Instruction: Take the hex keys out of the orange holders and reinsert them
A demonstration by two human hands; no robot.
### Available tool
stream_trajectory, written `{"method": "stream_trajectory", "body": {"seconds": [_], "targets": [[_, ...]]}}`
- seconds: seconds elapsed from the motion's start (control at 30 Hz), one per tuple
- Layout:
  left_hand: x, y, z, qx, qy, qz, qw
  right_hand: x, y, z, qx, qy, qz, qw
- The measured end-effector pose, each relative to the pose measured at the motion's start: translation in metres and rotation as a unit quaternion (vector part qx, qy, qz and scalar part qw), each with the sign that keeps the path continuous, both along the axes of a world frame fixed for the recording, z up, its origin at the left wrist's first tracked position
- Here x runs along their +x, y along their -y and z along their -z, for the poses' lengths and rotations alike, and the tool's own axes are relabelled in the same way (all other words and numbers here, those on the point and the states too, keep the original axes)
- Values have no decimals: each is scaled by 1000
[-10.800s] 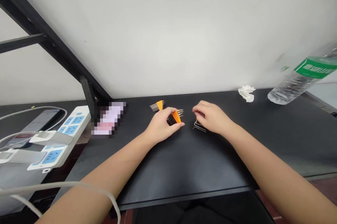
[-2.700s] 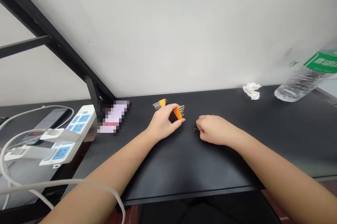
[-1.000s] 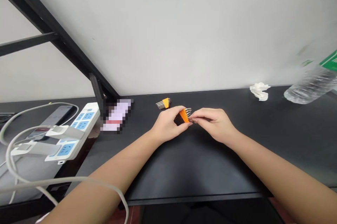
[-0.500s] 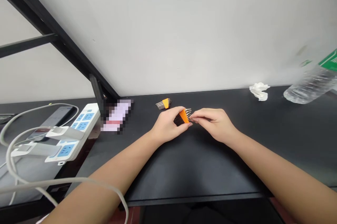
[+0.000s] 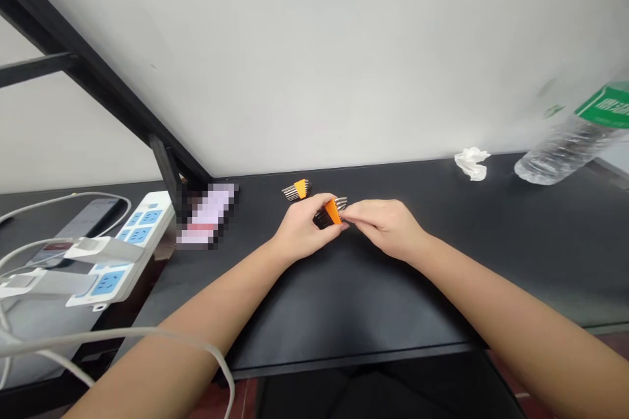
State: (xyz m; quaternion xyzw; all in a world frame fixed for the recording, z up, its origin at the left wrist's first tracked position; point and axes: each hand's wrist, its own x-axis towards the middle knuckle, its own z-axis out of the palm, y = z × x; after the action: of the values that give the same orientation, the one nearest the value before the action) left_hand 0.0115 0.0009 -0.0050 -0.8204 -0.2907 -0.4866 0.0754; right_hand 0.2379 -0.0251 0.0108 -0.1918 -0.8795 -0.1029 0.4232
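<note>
Over the black table (image 5: 354,301), my left hand (image 5: 304,229) grips an orange holder (image 5: 333,211) with several metal hex keys in it. The bent ends of the keys stick out on the right side of the holder, and dark long parts show between my thumb and fingers. My right hand (image 5: 386,225) is closed in a pinch at those bent ends, on one hex key, most of which its fingertips hide. A second hex key set (image 5: 296,190), also in an orange holder, lies on the table just behind my left hand.
At the left is a white power strip (image 5: 142,235) with chargers plugged in, and a cable (image 5: 187,339) loops over my left forearm. A pixelated flat item (image 5: 209,216) lies by the black metal frame (image 5: 108,88). Crumpled tissue (image 5: 472,163) and a plastic bottle (image 5: 555,155) are at the back right.
The whole view has shifted slightly, so things appear further left. My right fingers have closed in nearer to the keys' bent ends; my left hand keeps its hold on the holder.
</note>
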Motion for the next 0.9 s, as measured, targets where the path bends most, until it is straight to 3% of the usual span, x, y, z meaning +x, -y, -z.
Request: {"method": "stream_trajectory", "body": {"seconds": [0.07,0.13,0.23,0.3,0.37,0.47,0.57,0.77,0.9], "targets": [[1,0,-1,-7,12,8,1000,2,-2,2,-33,-12,-23,999],[1,0,-1,-26,25,19,999,3,-4,6,-120,-48,-59,990],[1,0,-1,-44,39,25,998,1,-8,11,-255,-136,-107,951],[0,-1,-1,-47,34,23,998,-1,-9,12,-282,-167,-118,937],[0,-2,-1,-48,26,19,998,-3,-10,12,-246,-159,-100,951],[-1,-2,0,-36,24,17,999,-4,-12,10,-101,-106,-48,988],[1,-1,0,-39,36,24,998,-3,-12,11,5,-47,-11,999],[2,-2,-2,-59,128,46,989,-2,-4,14,51,80,119,988],[1,-4,-3,-60,132,25,989,-2,0,15,44,143,182,972]]}}
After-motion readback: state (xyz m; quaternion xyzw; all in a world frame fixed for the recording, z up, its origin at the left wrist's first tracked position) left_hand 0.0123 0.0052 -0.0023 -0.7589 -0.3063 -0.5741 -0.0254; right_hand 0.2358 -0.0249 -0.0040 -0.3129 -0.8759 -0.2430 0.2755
